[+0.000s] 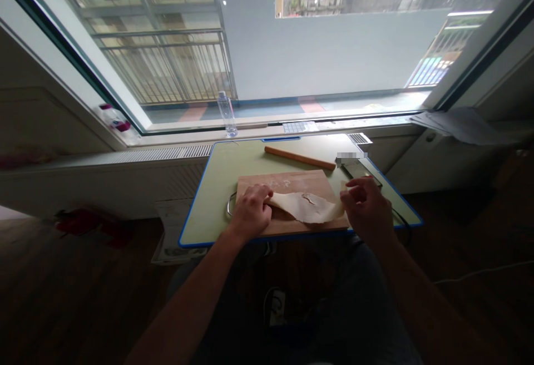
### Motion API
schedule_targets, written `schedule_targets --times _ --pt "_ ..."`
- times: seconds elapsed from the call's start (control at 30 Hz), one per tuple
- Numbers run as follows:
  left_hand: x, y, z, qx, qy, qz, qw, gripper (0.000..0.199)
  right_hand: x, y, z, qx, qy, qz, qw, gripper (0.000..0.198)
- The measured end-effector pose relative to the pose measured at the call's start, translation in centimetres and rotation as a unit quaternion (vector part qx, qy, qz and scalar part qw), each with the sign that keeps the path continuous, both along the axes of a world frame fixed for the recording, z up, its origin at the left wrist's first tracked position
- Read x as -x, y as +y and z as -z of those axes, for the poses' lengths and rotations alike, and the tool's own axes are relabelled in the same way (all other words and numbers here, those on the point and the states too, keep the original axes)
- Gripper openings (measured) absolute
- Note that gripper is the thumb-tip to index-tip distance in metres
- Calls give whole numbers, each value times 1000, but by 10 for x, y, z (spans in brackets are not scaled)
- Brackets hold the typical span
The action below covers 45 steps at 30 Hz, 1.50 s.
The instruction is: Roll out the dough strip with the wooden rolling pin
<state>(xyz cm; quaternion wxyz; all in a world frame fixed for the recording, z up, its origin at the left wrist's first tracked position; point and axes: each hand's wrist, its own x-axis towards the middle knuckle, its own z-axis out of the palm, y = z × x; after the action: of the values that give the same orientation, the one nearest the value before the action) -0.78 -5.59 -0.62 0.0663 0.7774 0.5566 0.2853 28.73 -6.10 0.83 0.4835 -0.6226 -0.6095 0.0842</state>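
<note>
A thin, pale sheet of dough [306,209] stretches between my two hands over a wooden cutting board [287,180]. A small tear shows near its upper edge. Its left end is pinched in my left hand [251,212], which rests low over the board's left side. Closed on the right end of the sheet, my right hand [367,205] is raised slightly at the board's right edge. White flour dusts the board behind the dough. A wooden rolling pin [299,157] lies slantwise beyond the board.
The board lies on a small green table [204,217] with a blue rim. A dark flat device like a phone [361,170] lies behind my right hand. By the window stand a clear bottle [226,114] and, farther left, a bottle with a purple label [114,118].
</note>
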Motion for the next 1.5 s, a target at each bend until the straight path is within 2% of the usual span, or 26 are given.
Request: schedule_targets --times 0.13,0.3,0.5,0.6,0.7,0.83,0.9,0.97,1.07,1.17,1.23,1.37,1.5 --pt "3 -1 -3 3 -13 0 1000 35 -12 -9 12 31 61 32 997 27" --pt "8 7 -9 -6 -13 -19 1000 29 -2 8 9 19 119 -32 992 28" --pt "31 3 -10 -16 -30 -49 998 27 5 24 15 36 99 -62 993 24" --pt "38 4 -7 -18 -40 -53 998 27 -1 21 24 71 66 -45 994 23" --pt "39 13 -3 -12 -36 -40 998 26 -8 19 27 100 -8 -24 995 19" --pt "37 24 -3 -16 -24 -45 999 25 0 24 22 38 -160 25 986 24" --pt "35 27 -5 -22 -22 -59 998 26 12 30 19 17 -212 -25 977 34" --pt "29 28 -9 -20 -20 -64 998 28 26 36 18 33 -248 -117 961 40" --pt "13 31 -16 1 -14 -25 1000 28 41 46 20 68 -284 -188 938 40" --pt "-7 41 -19 39 11 52 998 32 44 52 24 71 -286 -214 931 33" --pt "-17 51 -19 72 39 77 994 38 43 55 27 58 -275 -228 932 30" --pt "-26 68 -17 99 75 97 988 38 40 63 29 21 -237 -254 938 24" --pt "-28 73 -17 92 53 81 991 29 42 71 28 16 -201 -248 948 18"
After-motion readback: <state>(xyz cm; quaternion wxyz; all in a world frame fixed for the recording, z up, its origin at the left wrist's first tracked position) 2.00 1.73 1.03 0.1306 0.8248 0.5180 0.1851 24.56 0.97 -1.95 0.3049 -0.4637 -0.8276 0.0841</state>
